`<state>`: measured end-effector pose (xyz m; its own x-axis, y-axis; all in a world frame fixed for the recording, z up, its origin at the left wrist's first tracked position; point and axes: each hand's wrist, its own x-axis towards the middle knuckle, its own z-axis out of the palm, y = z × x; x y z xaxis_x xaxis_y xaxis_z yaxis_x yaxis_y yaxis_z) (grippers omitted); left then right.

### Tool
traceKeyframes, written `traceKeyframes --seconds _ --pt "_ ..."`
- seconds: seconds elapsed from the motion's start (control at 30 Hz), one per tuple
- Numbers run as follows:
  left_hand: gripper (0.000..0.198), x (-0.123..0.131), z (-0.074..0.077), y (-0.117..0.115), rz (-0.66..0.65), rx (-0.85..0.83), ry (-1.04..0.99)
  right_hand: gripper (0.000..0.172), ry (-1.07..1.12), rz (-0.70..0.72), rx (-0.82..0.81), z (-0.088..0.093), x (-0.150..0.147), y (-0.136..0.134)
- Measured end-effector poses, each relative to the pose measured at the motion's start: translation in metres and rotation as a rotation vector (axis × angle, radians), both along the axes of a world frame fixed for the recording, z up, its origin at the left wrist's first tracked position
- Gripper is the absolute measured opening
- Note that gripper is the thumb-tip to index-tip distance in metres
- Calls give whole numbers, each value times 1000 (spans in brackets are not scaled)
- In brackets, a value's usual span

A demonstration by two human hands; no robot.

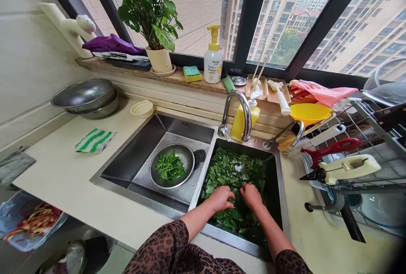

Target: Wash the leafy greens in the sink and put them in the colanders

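Leopard-print sleeves (177,250), left hand (220,198), right hand (252,195) touching greens (234,172).

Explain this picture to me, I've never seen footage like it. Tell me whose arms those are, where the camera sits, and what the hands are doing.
There is no machine here. These are a person's own bare hands, the left hand and the right hand. One camera, worn on the head, looks forward and down, so you see what the person sees. Both hands are down among green leaves filling the right basin of a stainless steel double sink; whether they grip any is hard to tell. In the left basin sits a metal strainer bowl holding more leaves.
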<state>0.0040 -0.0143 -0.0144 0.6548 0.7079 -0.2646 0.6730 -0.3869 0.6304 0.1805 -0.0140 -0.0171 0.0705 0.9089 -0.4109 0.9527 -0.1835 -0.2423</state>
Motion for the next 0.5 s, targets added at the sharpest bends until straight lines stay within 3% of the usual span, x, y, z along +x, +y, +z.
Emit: traceKeyframes --seconds 0.1,0.17,0.23,0.33,0.4,0.5 --pt "30 1 -8 -8 -268 -36 174 24 31 55 -118 -22 -12 -16" --pt "28 1 -11 -9 -305 -72 252 23 66 45 -153 -34 -16 -21" --pt "25 0 -11 -8 -253 -104 269 19 100 18 -181 -43 -14 -19" --pt "15 -1 -7 2 -26 -174 98 19 145 -75 -164 -47 -2 -11" --pt "9 -2 -4 10 215 -262 -160 26 168 -178 -117 -48 6 -7" --pt "23 -3 -3 20 642 -482 -589 29 251 -301 -68 -47 12 -10"
